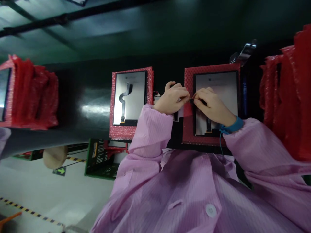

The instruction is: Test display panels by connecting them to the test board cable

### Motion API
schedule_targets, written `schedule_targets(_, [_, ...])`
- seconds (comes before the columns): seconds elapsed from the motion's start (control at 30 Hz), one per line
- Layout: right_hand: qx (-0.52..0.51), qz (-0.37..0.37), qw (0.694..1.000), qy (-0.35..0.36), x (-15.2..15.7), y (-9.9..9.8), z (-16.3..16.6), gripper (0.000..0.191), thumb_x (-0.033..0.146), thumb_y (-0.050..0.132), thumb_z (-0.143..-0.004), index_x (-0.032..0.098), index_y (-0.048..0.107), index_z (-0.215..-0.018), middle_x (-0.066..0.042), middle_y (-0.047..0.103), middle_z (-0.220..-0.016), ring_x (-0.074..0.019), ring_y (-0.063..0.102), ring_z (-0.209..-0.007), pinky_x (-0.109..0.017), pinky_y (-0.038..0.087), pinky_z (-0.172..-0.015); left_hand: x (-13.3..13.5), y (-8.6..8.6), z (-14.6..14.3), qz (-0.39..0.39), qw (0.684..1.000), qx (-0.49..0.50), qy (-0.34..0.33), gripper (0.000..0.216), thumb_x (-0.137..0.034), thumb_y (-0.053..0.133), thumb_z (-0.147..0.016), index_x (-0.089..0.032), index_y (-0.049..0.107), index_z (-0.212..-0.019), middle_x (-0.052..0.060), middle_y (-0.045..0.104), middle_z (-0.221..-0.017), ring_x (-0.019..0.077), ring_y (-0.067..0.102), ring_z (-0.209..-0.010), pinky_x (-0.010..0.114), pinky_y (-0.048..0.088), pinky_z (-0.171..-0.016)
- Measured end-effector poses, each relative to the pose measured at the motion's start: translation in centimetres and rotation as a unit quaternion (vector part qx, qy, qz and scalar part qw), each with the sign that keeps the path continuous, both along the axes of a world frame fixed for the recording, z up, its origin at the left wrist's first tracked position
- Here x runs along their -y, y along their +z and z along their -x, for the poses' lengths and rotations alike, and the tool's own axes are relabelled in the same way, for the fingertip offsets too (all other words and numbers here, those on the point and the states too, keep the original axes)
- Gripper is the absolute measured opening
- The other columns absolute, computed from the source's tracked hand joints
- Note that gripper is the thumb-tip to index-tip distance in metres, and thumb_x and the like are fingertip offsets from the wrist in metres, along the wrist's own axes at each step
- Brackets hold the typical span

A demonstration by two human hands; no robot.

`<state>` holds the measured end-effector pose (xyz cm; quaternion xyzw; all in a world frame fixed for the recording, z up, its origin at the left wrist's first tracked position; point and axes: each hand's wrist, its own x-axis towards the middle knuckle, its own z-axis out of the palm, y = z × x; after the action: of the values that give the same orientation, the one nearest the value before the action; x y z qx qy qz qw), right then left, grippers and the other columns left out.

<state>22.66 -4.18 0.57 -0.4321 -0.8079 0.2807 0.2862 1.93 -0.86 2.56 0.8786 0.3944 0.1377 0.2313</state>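
Observation:
Two display panels lie face down on red bubble-wrap sheets on the dark bench. The left panel shows a black flex cable on its grey back. Over the right panel both my hands meet. My left hand is closed in a pinch at the panel's left edge. My right hand is also closed in a pinch, fingertips touching a small dark part, probably the flex cable's end, between the two hands. A blue wrist strap with a cord circles my right wrist. Pink sleeves cover both arms.
Stacks of red bubble-wrap pouches stand at the far left and far right. A metal clip-like tool sits behind the right panel. A green crate and a wooden stool are on the floor below the bench edge.

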Motion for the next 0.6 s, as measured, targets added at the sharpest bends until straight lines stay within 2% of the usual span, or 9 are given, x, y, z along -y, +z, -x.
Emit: schedule_targets(0.6, [-0.016,-0.005,1.0,-0.009,0.09,-0.2,0.09,0.02,0.029,0.044,-0.098,0.02,0.055,-0.083,-0.007,0.067,-0.094,-0.0212,0.055,-0.089,-0.04,0.039,-0.09,0.14,0.01,-0.16,0.003,1.0,-0.005,0.004,0.02,-0.021,0.048,-0.094,-0.02,0.065,-0.082,0.0,0.067,-0.084,0.0203,0.06,-0.101,0.052,0.025,-0.117])
